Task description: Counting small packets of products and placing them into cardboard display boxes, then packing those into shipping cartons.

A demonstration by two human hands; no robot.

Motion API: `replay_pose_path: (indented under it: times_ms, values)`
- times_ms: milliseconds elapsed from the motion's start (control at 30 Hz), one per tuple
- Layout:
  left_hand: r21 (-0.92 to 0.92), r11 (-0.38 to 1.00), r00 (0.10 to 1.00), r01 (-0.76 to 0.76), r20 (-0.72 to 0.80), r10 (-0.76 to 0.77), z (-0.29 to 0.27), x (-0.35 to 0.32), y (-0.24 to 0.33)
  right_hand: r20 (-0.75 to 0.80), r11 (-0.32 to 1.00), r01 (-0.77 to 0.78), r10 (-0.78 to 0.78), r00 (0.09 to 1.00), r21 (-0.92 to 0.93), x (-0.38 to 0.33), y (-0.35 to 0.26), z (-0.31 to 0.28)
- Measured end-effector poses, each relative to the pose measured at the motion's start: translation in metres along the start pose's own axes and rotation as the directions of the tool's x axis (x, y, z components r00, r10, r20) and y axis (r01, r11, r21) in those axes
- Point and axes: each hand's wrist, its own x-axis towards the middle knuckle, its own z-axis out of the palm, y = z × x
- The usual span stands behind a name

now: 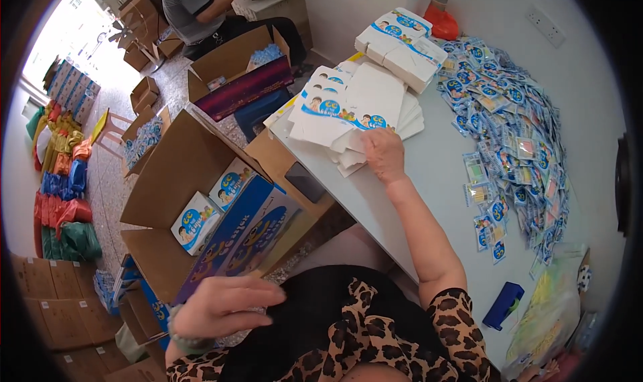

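Observation:
My right hand is closed on the near edge of a flat white carton with a blue printed band. It belongs to a fanned pile of similar flat cartons at the table's left edge; the fingertips are partly hidden. Low at the left, my left hand hangs in the air with nothing in it, thumb and fingers apart. It is nearest to a large open cardboard box with a blue printed side. Inside that box stand two white printed boxes, a near one and a far one.
A heap of small blue packets spreads along the right of the white table. Nearer lie a blue tool and a plastic bag. Another open box and a seated person are at the back left.

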Motion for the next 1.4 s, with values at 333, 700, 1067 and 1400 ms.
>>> replay_pose_path:
  times_ms: [333, 700, 1067, 1400]
  values:
    - [-0.709, 0.663, 0.936, -0.239, -0.351, -0.038, 0.114, 0.153, -0.094, -0.547, 0.988, 0.146, -0.098, 0.832, 0.045, -0.092, -0.098, -0.106]
    - [-0.903, 0.380, 0.954, 0.202, 0.094, -0.284, 0.077, 0.181, -0.101, -0.493, 0.975, -0.090, 0.180, 0.851, 0.201, -0.140, -0.058, -0.165]
    - [-0.647, 0.749, 0.988, 0.139, 0.041, -0.148, 0.070, 0.173, -0.116, 0.291, 0.091, -0.417, 0.583, 0.759, 0.904, -0.125, -0.031, -0.166]
    - [-0.996, 0.051, 0.997, 0.073, 0.073, 0.010, 0.097, 0.145, -0.090, -0.230, 0.879, 0.291, -0.393, 0.890, -0.378, -0.130, -0.089, -0.147]
